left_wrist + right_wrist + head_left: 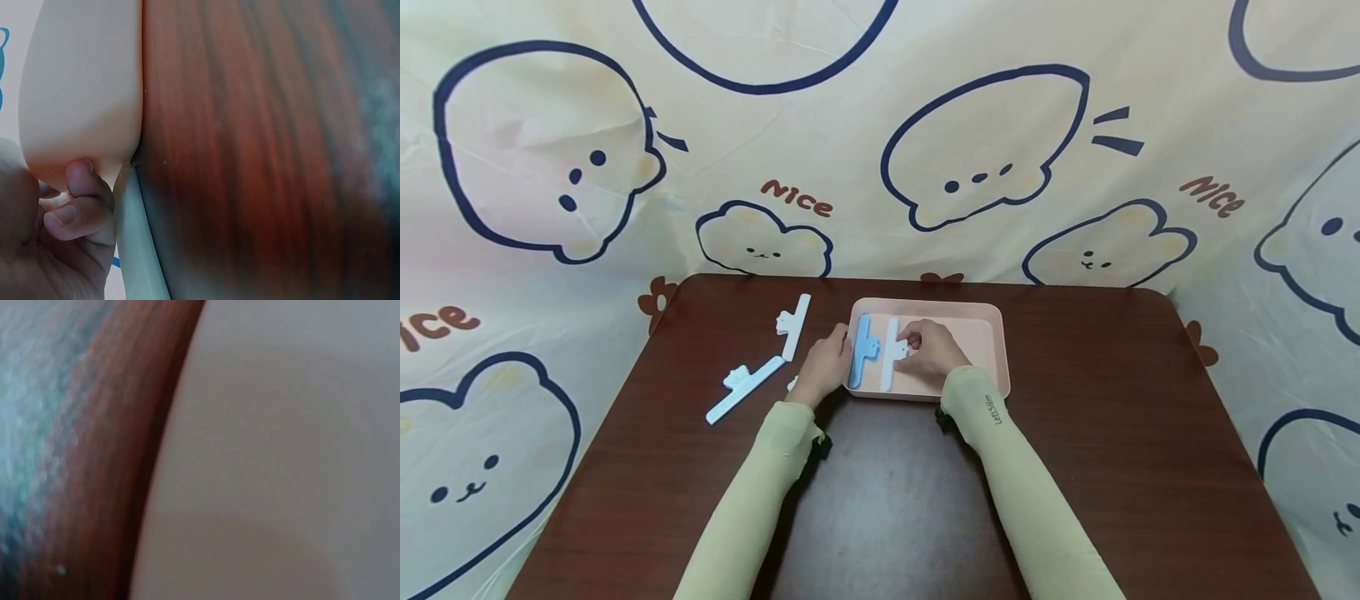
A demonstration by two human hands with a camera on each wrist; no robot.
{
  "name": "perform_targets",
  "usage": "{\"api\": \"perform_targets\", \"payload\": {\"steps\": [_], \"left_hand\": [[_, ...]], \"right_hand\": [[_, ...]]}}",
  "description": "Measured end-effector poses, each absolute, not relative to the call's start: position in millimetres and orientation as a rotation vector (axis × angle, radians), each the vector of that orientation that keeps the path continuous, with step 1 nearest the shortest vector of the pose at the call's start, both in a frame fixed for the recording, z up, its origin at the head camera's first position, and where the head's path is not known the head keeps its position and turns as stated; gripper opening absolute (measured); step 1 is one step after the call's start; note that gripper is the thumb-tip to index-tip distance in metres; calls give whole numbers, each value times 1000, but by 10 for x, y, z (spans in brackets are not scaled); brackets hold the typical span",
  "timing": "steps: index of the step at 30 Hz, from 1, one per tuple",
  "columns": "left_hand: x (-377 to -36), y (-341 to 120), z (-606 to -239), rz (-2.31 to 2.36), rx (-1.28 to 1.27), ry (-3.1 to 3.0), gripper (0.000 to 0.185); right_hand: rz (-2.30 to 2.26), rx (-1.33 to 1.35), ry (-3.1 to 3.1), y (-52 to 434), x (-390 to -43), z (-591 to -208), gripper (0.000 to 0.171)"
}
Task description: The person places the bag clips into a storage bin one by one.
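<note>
In the head view, a pink tray (pixel 955 310) lies on the table with a blue clip (pixel 862 350) and a white bag clip (pixel 890 358) side by side in it. My right hand (pixel 934 348) reaches over the tray and pinches the white clip by its handle. At the tray's left end, my left hand (pixel 824 367) holds the rim; the left wrist view shows curled fingers (pixel 81 215) against the tray wall (pixel 84 81). The right wrist view shows the tray wall (pixel 262 444) large and blurred, without the hand.
Left of the tray, two white clips (pixel 793 327) (pixel 745 388) lie on the dark wood table (pixel 1112 433). Another pale clip (pixel 140 244) is mostly hidden beneath my left hand. A cloth printed with cartoon bears (pixel 977 150) hangs behind and beside the table.
</note>
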State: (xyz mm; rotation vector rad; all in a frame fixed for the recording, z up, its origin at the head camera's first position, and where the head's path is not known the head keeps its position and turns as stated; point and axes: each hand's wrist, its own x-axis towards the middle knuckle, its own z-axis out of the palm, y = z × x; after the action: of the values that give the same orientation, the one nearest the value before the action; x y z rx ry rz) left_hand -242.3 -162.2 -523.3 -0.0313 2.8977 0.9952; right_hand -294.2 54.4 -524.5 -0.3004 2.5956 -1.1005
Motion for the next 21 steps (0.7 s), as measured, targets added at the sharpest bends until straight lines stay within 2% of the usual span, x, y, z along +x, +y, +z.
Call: {"api": "perform_targets", "payload": {"steps": [21], "left_hand": [[-2422, -1625, -5223, 1002, -24, 2891, 40]], "right_hand": [[-1112, -313, 2595, 535, -2931, -5237, 41]]}}
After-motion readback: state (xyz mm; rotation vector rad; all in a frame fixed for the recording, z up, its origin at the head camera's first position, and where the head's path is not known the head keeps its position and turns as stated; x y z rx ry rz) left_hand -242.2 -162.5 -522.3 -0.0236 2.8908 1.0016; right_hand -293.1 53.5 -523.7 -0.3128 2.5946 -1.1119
